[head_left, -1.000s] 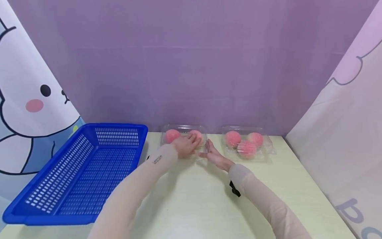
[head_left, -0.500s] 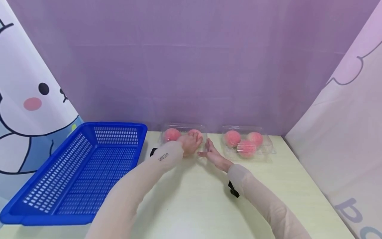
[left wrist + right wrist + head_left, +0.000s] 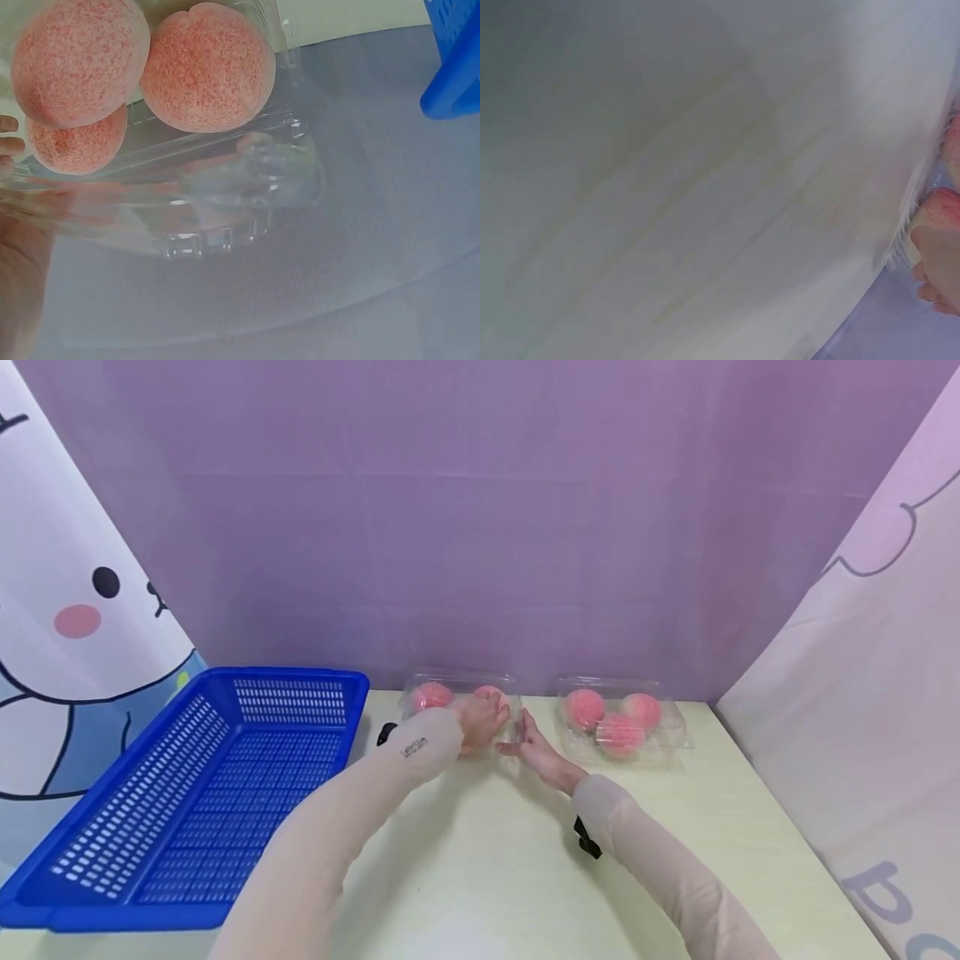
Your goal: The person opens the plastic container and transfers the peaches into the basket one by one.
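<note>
A clear plastic clamshell box [image 3: 459, 676] holding pink peaches [image 3: 432, 697] stands at the table's back edge. My left hand [image 3: 482, 720] lies over its right part, covering some of the fruit. In the left wrist view, the clear lid [image 3: 225, 206] stands beside three peaches [image 3: 208, 67], with part of my hand [image 3: 22, 277] behind the plastic. My right hand [image 3: 546, 758], fingers straight and thumb spread, is at the box's right end; contact is hard to make out. A sleeve [image 3: 705, 187] fills most of the right wrist view; a hand [image 3: 939, 266] shows at its edge.
To the right stands a second clear box [image 3: 670, 731] with three peaches [image 3: 621, 735]. A large blue perforated basket [image 3: 247, 810] occupies the table's left side. A purple backdrop [image 3: 480, 527] rises directly behind the boxes, and printed cloths [image 3: 885, 718] hang at both sides.
My left hand has shifted slightly to the right over the left box, its forearm following. The right hand has stayed almost in place at the box's end.
</note>
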Demonstrator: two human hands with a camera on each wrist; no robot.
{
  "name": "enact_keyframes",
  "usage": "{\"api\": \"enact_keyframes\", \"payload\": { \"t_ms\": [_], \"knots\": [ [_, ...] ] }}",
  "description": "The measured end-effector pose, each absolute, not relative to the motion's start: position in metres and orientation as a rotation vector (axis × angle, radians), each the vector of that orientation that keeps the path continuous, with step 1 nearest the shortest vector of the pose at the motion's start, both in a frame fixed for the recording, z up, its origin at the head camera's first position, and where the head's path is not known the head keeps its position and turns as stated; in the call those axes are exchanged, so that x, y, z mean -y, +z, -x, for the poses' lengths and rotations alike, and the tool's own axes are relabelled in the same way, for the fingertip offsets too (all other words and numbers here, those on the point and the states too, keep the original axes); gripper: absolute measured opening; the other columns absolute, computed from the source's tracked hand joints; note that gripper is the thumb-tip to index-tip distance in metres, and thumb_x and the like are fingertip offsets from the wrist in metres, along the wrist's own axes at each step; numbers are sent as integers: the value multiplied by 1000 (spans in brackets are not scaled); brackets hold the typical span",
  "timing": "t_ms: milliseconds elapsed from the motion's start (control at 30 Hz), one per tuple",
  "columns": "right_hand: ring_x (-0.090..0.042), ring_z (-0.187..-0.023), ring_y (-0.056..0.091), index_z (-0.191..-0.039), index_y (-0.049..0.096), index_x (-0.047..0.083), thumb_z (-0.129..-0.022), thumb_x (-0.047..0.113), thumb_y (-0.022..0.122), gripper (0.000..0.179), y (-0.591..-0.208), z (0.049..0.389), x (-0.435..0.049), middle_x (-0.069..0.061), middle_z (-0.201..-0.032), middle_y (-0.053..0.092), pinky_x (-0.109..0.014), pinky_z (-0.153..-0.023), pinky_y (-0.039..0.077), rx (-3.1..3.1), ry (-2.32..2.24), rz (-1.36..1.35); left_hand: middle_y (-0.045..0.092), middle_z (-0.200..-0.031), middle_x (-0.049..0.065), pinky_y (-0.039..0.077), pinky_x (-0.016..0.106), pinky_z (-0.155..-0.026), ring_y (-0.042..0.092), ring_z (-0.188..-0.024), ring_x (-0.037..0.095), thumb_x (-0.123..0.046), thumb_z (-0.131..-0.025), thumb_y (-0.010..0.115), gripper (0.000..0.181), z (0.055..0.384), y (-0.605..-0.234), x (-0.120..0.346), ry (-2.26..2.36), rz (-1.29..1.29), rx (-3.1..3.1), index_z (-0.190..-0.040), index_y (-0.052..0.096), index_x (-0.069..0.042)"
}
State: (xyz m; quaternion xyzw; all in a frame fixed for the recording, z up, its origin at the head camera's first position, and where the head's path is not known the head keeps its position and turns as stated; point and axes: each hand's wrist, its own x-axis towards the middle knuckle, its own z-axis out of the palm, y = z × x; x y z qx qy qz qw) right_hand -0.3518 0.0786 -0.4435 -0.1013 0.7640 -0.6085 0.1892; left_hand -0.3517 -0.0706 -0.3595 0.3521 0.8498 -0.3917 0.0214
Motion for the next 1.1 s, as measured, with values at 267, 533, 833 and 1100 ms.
{"api": "enact_keyframes", "payload": {
  "t_ms": [267,533,833,1100],
  "knots": [
    [-26,-141,-9,-144,-20,11,-83,17,61,101,-442,353,-81,-13,-153,-13,-47,-114,1,-2161,-1716,281,49,-127,15,52,25,-84,54,-106,20,-29,-84,57,72,351,-352,67,-1304,-1167,-2581,-142,23,-3],
    [-27,-141,-9,-143,-22,11,-86,17,59,99,-442,351,-80,-15,-152,-14,-47,-114,1,-2160,-1706,264,52,-124,13,50,27,-88,55,-105,20,-35,-88,53,64,355,-349,66,-1320,-1240,-2538,-138,30,-2],
    [-24,-141,-9,-145,-16,10,-87,12,56,92,-439,353,-76,-6,-154,-15,-44,-114,-1,-2191,-1699,276,30,-146,19,39,40,-103,36,-131,29,-30,-95,36,57,368,-343,85,-923,-1095,-2621,-144,21,-3],
    [-27,-141,-5,-144,-18,11,-89,13,55,92,-440,350,-78,-9,-154,-11,-46,-114,3,-2197,-1660,306,21,-150,20,28,41,-110,25,-137,31,-24,-94,41,61,365,-347,89,-588,-1074,-2723,-145,17,-2]
  ]
}}
